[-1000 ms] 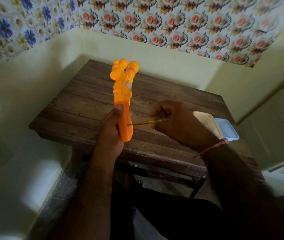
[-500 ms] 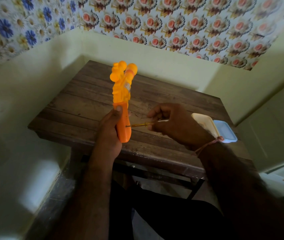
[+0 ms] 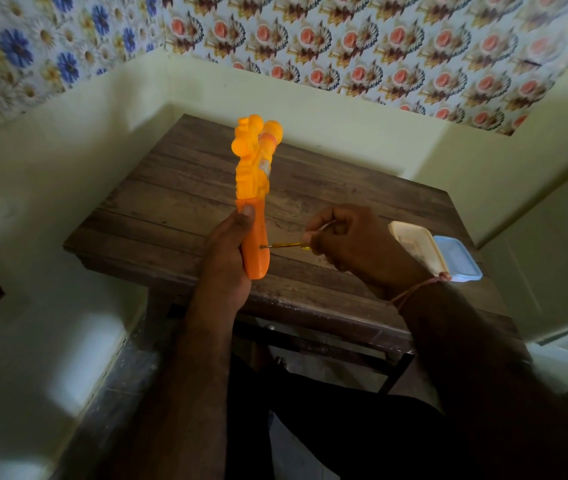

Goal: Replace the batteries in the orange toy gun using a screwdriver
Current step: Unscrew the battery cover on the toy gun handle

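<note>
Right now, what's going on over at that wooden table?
A person is working on an orange toy gun. The left hand grips its handle, holding it upright above the wooden table. The right hand pinches a small screwdriver, its tip at a screw in the handle. Two plastic containers sit at the table's right.

Left hand [image 3: 227, 251] gripping; right hand [image 3: 351, 244] pinching, fingers curled.

An orange toy gun [image 3: 254, 199], paler yellow-orange at its top. A yellow screwdriver [image 3: 284, 244]. A dark brown wooden table [image 3: 178, 209]. Cream and pale blue boxes [image 3: 434, 251]. Wallpaper [image 3: 379, 39] patterned with pink flowers, blue flowers at left.
</note>
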